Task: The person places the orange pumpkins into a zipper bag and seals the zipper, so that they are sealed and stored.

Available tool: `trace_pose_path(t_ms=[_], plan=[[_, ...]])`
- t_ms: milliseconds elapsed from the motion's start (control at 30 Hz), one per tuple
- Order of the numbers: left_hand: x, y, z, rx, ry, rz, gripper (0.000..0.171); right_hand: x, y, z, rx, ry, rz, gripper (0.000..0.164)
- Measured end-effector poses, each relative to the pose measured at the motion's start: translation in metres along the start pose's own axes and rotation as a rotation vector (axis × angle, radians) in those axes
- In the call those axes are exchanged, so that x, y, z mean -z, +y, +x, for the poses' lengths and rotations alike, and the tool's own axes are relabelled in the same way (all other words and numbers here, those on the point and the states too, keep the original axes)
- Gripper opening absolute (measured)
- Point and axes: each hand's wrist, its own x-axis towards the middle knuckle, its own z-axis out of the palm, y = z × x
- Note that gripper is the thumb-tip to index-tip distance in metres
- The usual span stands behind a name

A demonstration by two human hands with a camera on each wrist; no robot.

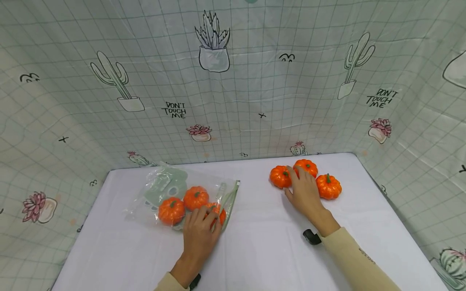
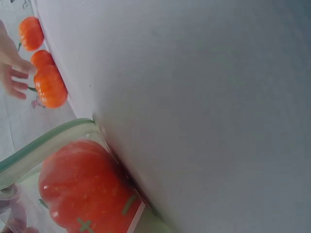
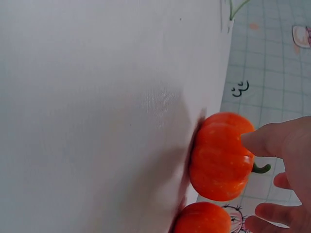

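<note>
L hand [image 1: 200, 232] on clear bag [image 1: 164, 184] w/ 3 pumpkins [image 1: 171, 211], grip unclear; R hand [image 1: 305, 193], fingers relaxed, at leftmost of 3 loose pumpkins [image 1: 279, 177] on surface [image 1: 262, 242].

The zip bag [image 1: 212, 184] is thin, see-through plastic, shiny and crinkly, with a smooth green plastic strip [image 2: 51, 137] along its mouth. The pumpkins in the bag [image 1: 172, 211] and the pumpkins to the right of the bag [image 1: 329, 187] have smooth, glossy skins with bright shiny spots. Under the bag, the white table cover [image 1: 262, 246] looks like flat, matt cloth. Behind the bag, the printed curtain [image 1: 247, 85] is thin, wavy cloth. The tan sleeve [image 1: 356, 258], right of the bag, is dull, soft-looking cloth.
</note>
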Motion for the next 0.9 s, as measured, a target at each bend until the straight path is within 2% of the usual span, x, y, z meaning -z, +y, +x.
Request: trace_pose_path(t_ms=[333,700,900], plan=[[0.001,0.001,0.000,0.000,-0.007,0.004,0.016,-0.005,0.004,0.009,-0.021,-0.081,-0.021,0.077],[0.000,0.000,-0.001,0.005,-0.012,0.008,0.014,-0.015,0.000,0.018,0.015,-0.119,-0.053,0.074],[0.000,-0.001,-0.001,-0.002,0.000,0.003,0.014,-0.017,0.000,0.018,0.020,-0.108,-0.052,0.072]])
